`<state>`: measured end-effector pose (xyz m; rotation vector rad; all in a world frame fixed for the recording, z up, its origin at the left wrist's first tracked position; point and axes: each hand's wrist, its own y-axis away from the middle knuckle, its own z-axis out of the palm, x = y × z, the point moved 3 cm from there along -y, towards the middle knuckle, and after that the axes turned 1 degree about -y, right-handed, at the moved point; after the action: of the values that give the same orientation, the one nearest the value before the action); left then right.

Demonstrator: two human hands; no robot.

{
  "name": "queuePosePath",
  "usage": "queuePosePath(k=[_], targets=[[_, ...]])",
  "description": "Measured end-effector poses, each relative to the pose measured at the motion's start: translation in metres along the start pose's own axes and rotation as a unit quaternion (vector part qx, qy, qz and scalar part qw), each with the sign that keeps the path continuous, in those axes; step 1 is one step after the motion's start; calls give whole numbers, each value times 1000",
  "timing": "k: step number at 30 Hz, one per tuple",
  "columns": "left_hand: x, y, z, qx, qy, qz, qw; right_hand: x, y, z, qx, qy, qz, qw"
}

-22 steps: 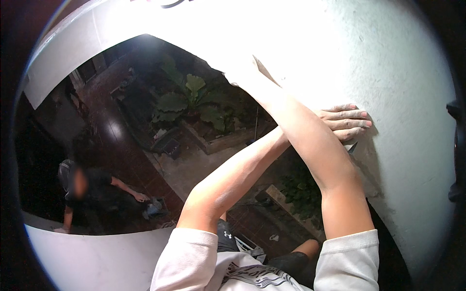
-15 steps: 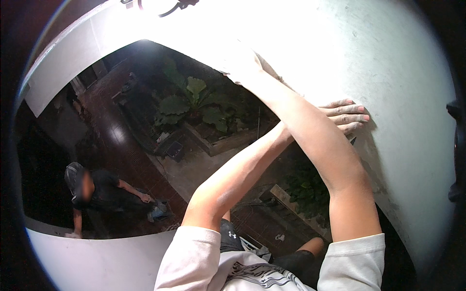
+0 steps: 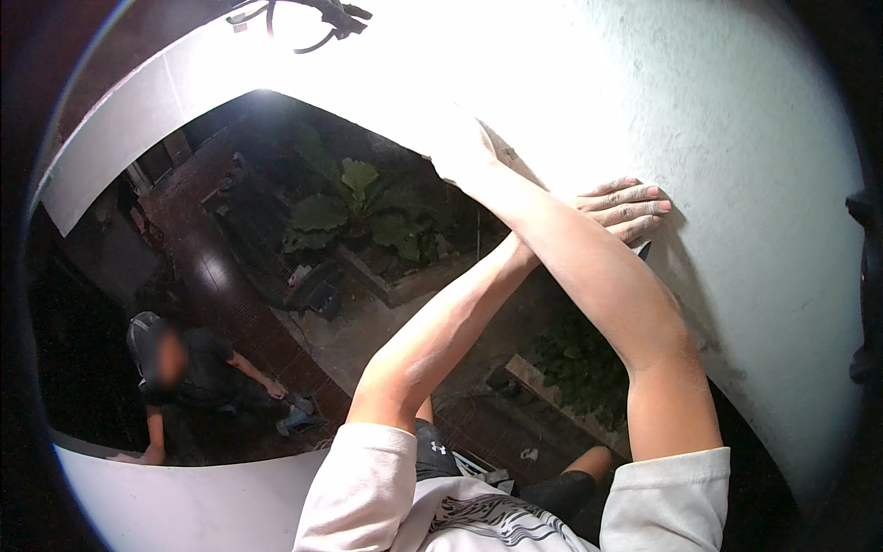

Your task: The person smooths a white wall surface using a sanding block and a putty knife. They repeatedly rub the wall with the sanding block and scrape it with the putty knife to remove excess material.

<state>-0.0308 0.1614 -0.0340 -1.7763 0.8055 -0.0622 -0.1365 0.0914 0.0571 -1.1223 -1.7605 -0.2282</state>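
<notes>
My forearms cross in front of a broad white panel or wall [image 3: 763,193], the right one passing over the left. My left hand [image 3: 621,210] lies against the white surface with its fingers stretched out, dusty with pale powder. A small dark tip shows just below its fingers; I cannot tell what it belongs to. My right hand [image 3: 469,147] is up and to the left, at the white surface's edge. Glare washes out its fingers, so whether it holds anything is hidden.
Down at left, a person [image 3: 189,368] in dark clothes and cap has one hand by a white ledge [image 3: 184,488] and the other near a blue-grey item [image 3: 299,414]. Leafy plants [image 3: 354,207] stand far below. A dark clamp-like fixture [image 3: 336,17] sits beside a bright light.
My left hand has shifted a little to the left along the white surface. The right hand stays near the edge. The whole view has tilted slightly.
</notes>
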Motion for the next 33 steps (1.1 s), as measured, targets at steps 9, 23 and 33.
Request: queuePosePath(k=[9,23,33], targets=[[-4,0,-9,106,-72,52,990,58,64,-16,-23,52,22,998],[-12,-1,3,146,15,26,989,-12,358,-123,-160,114,203,959],[-7,-6,-3,108,-21,-31,993,-45,417,-131,-124,230,273,926]])
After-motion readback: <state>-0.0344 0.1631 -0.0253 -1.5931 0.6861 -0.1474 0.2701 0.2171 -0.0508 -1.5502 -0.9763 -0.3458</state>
